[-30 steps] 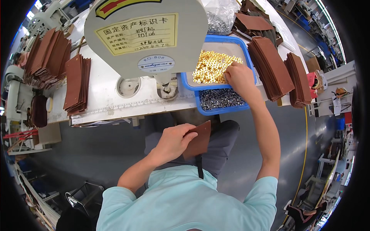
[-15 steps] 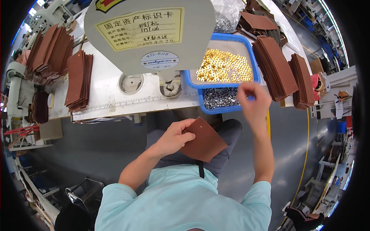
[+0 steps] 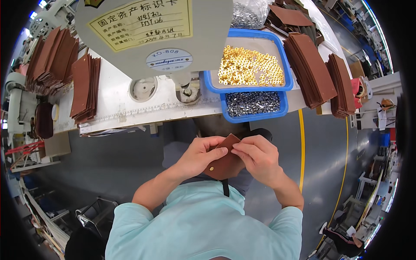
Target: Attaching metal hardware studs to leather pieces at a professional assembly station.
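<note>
A brown leather piece [image 3: 222, 168] is above my lap, gripped at its left edge by my left hand [image 3: 197, 158], thumb on top. On its lower part shows a small round gold fitting [image 3: 211, 169]. My right hand [image 3: 261, 159] meets the piece near its upper corner, thumb and fingertips pinched together. Whatever lies between those fingertips is hidden. Beyond my hands, a blue-rimmed tray [image 3: 283, 47] carries many gold ring-like fittings [image 3: 251, 67]. Below it, a second blue tray [image 3: 255, 118] contains small dark shiny metal parts [image 3: 251, 104].
A pale machine head [image 3: 143, 39] overhangs the white table [image 3: 115, 91]. Stacked leather pieces stand left [image 3: 84, 89] and right [image 3: 311, 71] of it. Behind the trays lies a clear bag [image 3: 246, 16] of metal parts. A person [image 3: 344, 240] is at the lower right edge.
My right hand has come down and left from beside the trays to the leather piece. The piece has turned in my left hand, and a gold fitting now shows on it.
</note>
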{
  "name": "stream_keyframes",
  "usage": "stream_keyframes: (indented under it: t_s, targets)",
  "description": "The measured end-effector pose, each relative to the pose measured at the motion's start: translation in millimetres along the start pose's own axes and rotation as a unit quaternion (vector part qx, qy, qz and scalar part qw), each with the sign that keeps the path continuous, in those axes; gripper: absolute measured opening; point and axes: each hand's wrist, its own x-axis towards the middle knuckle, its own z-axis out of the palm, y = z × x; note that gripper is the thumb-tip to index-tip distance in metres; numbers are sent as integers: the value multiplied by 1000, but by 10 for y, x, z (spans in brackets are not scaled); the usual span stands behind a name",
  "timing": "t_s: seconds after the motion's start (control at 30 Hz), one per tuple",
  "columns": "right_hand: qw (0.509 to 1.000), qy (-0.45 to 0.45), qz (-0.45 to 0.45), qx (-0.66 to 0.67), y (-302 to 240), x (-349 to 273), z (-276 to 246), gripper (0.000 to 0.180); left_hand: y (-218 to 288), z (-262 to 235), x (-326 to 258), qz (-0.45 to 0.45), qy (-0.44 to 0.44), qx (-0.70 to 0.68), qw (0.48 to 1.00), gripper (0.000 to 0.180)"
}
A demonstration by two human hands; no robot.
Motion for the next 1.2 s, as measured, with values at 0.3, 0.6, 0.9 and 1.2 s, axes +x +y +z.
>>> stream_keyframes:
  t_s: [0.3, 0.6, 0.9, 1.2]
  targets:
    - [971, -26, 169, 166, -60, 46, -52, 20, -24, -9, -50, 25, -1, 81, 996, 32]
    - [978, -61, 149, 136, 63, 6, -21, 14, -59, 3, -17, 150, 50, 317, 935, 28]
    - [977, -29, 95, -190, 1031, 374, -126, 16, -170, -49, 68, 328, 95, 461, 819, 19]
    - [971, -22, 55, -231, 1173, 388, -9, 13, -154, -104, 109, 542, 109, 466, 691, 16]
